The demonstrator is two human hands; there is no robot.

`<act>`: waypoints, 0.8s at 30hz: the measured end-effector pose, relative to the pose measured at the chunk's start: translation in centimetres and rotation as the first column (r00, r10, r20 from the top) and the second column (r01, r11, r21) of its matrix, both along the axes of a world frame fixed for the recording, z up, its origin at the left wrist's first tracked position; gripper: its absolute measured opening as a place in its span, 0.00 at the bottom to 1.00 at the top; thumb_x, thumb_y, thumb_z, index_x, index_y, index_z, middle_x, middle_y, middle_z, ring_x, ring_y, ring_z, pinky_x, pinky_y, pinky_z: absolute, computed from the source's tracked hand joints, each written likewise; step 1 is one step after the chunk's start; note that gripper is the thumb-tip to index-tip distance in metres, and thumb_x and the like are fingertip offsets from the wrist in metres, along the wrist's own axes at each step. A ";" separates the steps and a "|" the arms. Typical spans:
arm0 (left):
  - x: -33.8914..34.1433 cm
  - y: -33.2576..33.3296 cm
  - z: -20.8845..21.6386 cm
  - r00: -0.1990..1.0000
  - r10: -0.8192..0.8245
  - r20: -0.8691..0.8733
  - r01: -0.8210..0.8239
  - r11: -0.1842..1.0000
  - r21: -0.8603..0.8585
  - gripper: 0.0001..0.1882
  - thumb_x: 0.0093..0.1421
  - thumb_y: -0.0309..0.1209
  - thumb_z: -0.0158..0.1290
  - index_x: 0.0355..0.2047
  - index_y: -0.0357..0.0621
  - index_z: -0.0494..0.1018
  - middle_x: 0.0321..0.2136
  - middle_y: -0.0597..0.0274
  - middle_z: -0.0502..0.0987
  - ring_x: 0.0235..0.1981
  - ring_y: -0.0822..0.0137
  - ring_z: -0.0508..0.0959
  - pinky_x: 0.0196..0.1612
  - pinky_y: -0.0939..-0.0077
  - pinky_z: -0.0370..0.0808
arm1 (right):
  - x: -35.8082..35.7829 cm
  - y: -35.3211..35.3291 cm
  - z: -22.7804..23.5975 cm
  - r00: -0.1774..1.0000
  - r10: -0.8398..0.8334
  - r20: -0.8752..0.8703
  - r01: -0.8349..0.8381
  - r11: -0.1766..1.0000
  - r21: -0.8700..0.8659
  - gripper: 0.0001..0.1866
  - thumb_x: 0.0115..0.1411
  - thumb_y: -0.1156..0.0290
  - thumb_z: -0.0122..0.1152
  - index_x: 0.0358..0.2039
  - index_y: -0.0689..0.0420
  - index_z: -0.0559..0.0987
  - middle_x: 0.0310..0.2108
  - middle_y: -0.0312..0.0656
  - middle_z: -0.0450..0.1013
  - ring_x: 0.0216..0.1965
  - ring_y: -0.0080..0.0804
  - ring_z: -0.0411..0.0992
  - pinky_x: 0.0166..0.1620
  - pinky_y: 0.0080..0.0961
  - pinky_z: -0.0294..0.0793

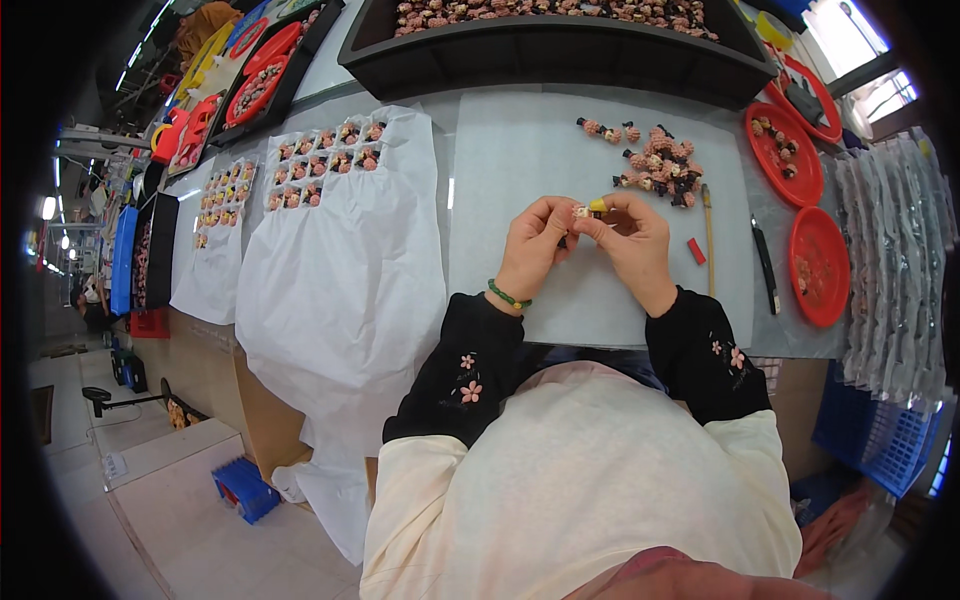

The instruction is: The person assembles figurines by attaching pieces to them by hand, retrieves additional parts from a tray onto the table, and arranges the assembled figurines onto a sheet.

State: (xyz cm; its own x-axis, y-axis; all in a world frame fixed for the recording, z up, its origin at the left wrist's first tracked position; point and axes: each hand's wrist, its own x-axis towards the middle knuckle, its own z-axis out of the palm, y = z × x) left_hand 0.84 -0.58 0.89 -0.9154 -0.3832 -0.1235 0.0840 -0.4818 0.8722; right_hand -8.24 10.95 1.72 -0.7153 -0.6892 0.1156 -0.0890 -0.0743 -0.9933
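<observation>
My left hand point(536, 243) and my right hand point(636, 246) meet over the white sheet point(490, 170), fingertips pinched together on a small figurine point(581, 212). Its pale front faces up, and fingers hide most of the rest. A small yellow piece point(598, 205) shows at my right fingertips; whether it belongs to the figurine I cannot tell. Beyond my hands lies a pile of pink and black figurines point(660, 165). Right of my right hand are a short red block point(697, 251), a thin wooden-handled tool point(708, 235) and a black pen-like tool point(765, 265).
A long black tray point(560, 55) full of figurines spans the back. Red plates point(820, 275) stand at the right, beside hanging clear plastic packs point(895, 260). To the left, figurines sit in rows point(325, 165) on white sheeting point(340, 265) draped over the table edge.
</observation>
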 end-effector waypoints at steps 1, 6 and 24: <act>0.0 0.0 0.0 1.000 -0.003 0.003 0.003 1.000 0.000 0.11 0.59 0.35 0.46 0.36 0.40 0.69 0.23 0.70 0.69 0.21 0.81 0.66 0.20 0.90 0.62 | -0.1 0.1 -0.4 0.989 0.011 -0.151 -0.016 0.999 -0.034 0.15 0.49 0.77 0.61 0.37 0.64 0.70 0.33 0.40 0.70 0.31 0.22 0.70 0.32 0.15 0.70; -0.2 0.1 -0.2 0.988 0.131 -0.077 -0.138 0.986 -0.096 0.08 0.56 0.27 0.50 0.35 0.38 0.68 0.26 0.66 0.72 0.24 0.80 0.69 0.23 0.89 0.66 | 0.2 0.0 -0.5 0.991 0.025 -0.128 -0.040 0.992 -0.119 0.18 0.48 0.80 0.60 0.41 0.65 0.69 0.35 0.40 0.69 0.35 0.23 0.69 0.38 0.17 0.70; -0.3 0.2 1.0 0.981 0.141 -0.135 -0.122 0.982 0.143 0.13 0.57 0.20 0.44 0.43 0.34 0.64 0.41 0.59 0.69 0.38 0.71 0.71 0.40 0.78 0.72 | 0.1 0.1 -0.8 0.991 -0.091 -0.093 0.077 0.986 -0.149 0.14 0.53 0.78 0.56 0.41 0.64 0.70 0.35 0.36 0.68 0.34 0.20 0.66 0.36 0.13 0.66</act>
State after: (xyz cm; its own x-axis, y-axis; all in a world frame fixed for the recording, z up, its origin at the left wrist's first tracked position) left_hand 0.53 -0.37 1.85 -0.8700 -0.4902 -0.0525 0.2740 -0.5693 0.7751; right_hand -8.16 11.05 0.92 -0.7499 -0.5979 0.2831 -0.1990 -0.2043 -0.9585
